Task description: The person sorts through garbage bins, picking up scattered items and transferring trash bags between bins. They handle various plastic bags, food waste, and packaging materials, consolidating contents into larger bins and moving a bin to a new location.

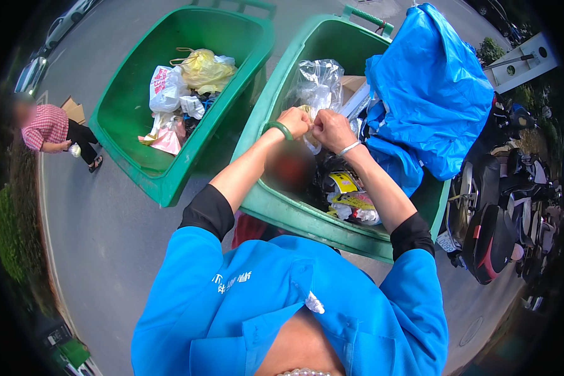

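Over the open green wheeled bin before me, both hands meet with curled fingers. My left hand, below which a green bangle circles the wrist, grips a clear plastic bag. Close beside it, my right hand pinches the same bag; a silver bangle is on that wrist. What the fingertips hold is partly hidden. Cardboard lies behind the bag. Below my hands are yellow printed packaging and dark plastic. A large blue plastic sheet or bag drapes over the bin's right side.
To the left stands a second open green bin holding a white bag and a yellow bag. A person in a checked shirt is at far left. Parked scooters line the right side. Cars are parked at upper left.
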`<state>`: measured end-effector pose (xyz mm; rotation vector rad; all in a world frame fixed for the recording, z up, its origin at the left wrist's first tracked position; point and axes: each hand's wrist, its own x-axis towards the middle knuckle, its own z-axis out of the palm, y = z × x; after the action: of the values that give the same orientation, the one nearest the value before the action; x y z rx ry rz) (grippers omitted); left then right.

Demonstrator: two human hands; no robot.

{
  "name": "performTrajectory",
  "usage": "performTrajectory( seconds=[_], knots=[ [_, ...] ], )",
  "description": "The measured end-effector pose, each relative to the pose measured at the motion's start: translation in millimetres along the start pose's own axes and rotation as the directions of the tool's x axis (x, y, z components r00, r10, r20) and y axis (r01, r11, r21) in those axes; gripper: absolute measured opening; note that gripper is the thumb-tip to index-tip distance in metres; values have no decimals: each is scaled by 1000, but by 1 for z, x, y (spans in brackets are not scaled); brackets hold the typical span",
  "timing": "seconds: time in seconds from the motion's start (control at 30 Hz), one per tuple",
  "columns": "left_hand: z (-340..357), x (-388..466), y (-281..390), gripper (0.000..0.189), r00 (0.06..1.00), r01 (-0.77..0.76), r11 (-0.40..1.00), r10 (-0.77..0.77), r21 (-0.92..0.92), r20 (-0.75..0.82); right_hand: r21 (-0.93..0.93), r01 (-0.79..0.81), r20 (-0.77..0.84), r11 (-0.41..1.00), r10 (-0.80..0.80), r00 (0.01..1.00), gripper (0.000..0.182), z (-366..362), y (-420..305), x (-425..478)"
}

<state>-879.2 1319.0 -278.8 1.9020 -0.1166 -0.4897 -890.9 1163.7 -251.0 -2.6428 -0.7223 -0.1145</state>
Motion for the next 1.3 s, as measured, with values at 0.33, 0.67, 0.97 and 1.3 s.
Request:
performTrajectory(
  seconds=[0.33, 0.67, 0.97, 1.3],
  knots=[
    [-8, 1, 5, 17, 952, -297, 938, 306, 176, -23, 891, -428, 335, 150, 419, 844, 22, 13, 28, -12],
    [8, 19, -13, 23, 992, -101, 948, 73, 302, 102, 531, -264, 290, 806, 119, 949, 10, 12, 32, -5],
    [3, 9, -7, 12, 997, 77, 996, -75, 54, -21, 255, 137, 66, 957, -158, 985, 18, -2, -3, 7],
    [8, 16, -3, 10, 976, 217, 968, -210, -128, 63, 845, -271, 144, 462, 291, 946, 21, 37, 36, -8]
  ],
)
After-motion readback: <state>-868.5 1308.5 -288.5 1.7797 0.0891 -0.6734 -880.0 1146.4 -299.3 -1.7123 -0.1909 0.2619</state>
